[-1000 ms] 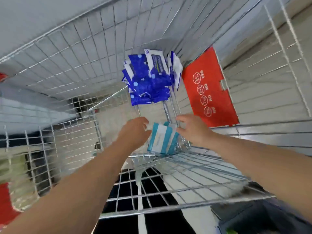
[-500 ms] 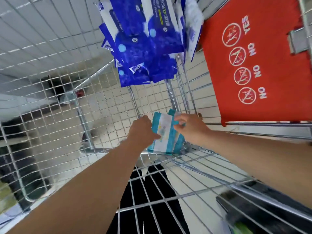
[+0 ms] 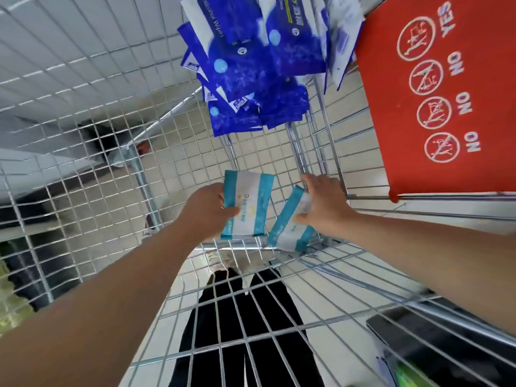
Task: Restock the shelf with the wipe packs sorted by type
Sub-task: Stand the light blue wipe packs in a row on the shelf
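I look down into a wire shopping cart (image 3: 83, 174). My left hand (image 3: 208, 210) grips a teal-and-white wipe pack (image 3: 248, 202), lifted a little off the cart floor. Just to its right, my right hand (image 3: 324, 205) holds a second teal-and-white wipe pack (image 3: 290, 230) that stands tilted against the cart's near corner. Several dark blue wipe packs (image 3: 251, 65) lie heaped at the far end of the cart.
A red child-seat flap (image 3: 435, 93) with YES/NO pictograms hangs on the cart's right side. Wire mesh walls close in on all sides. My dark trouser legs (image 3: 240, 331) show through the cart floor. A dark object (image 3: 435, 344) lies at lower right.
The view has dropped closer into the cart. The teal-and-white packs were together between my hands; now each hand holds one, and the left pack is pulled away to the left.
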`<state>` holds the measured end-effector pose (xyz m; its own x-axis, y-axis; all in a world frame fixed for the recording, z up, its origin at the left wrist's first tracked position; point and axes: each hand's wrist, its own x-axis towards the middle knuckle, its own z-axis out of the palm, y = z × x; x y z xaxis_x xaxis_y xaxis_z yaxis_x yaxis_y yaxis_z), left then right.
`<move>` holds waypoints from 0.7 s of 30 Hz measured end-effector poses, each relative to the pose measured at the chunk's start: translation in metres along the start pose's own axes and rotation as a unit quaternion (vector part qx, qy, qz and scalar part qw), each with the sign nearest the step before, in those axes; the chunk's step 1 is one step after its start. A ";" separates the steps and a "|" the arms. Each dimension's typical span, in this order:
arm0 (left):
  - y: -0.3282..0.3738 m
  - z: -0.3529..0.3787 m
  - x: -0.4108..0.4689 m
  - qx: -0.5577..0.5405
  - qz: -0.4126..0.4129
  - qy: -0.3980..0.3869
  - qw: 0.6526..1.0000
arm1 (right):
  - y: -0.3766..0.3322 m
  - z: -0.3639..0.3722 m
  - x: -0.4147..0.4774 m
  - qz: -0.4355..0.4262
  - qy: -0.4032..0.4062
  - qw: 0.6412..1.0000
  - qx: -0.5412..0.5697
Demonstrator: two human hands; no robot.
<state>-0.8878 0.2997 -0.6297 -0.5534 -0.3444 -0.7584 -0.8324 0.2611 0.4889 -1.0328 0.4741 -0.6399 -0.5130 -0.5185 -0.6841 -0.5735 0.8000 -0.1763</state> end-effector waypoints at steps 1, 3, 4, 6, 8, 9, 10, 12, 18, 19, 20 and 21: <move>-0.002 -0.002 -0.001 -0.011 0.006 -0.007 1.000 | -0.002 0.001 0.001 0.006 -0.001 1.000 0.001; -0.005 -0.006 -0.004 -0.038 0.009 -0.021 0.999 | -0.005 -0.001 0.001 0.019 -0.026 0.998 0.056; -0.005 -0.010 -0.008 -0.046 0.006 -0.024 0.999 | -0.007 -0.005 0.000 0.016 -0.053 0.996 0.073; -0.002 -0.016 -0.014 -0.046 -0.006 -0.027 0.999 | -0.011 -0.017 -0.002 0.001 -0.084 0.994 0.074; 0.002 -0.026 -0.024 -0.058 -0.013 -0.004 0.998 | -0.019 -0.035 -0.003 -0.005 -0.066 0.993 0.100; 0.005 -0.033 -0.030 -0.076 -0.021 0.008 0.997 | -0.024 -0.047 -0.004 -0.006 -0.053 0.991 0.123; 0.009 -0.041 -0.038 -0.101 -0.027 0.020 0.994 | -0.030 -0.060 -0.006 -0.007 -0.043 0.988 0.149; 0.016 -0.058 -0.054 -0.147 -0.035 0.049 0.987 | -0.045 -0.090 -0.012 -0.019 -0.036 0.981 0.192; 0.038 -0.113 -0.140 -0.176 0.004 0.194 0.965 | -0.105 -0.191 -0.072 -0.107 -0.005 0.974 0.202; 0.042 -0.123 -0.159 -0.175 0.010 0.223 0.959 | -0.116 -0.207 -0.087 -0.120 -0.002 0.972 0.200; 0.045 -0.132 -0.180 -0.181 0.017 0.246 0.952 | -0.126 -0.222 -0.104 -0.136 0.002 0.971 0.199; 0.048 -0.140 -0.203 -0.195 0.023 0.265 0.944 | -0.137 -0.236 -0.121 -0.156 0.008 0.968 0.195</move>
<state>-0.8197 0.2554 -0.3921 -0.4411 -0.7706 -0.4600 -0.6972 -0.0284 0.7163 -1.0433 0.3562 -0.3657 -0.3647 -0.7554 -0.5444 -0.4195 0.6553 -0.6282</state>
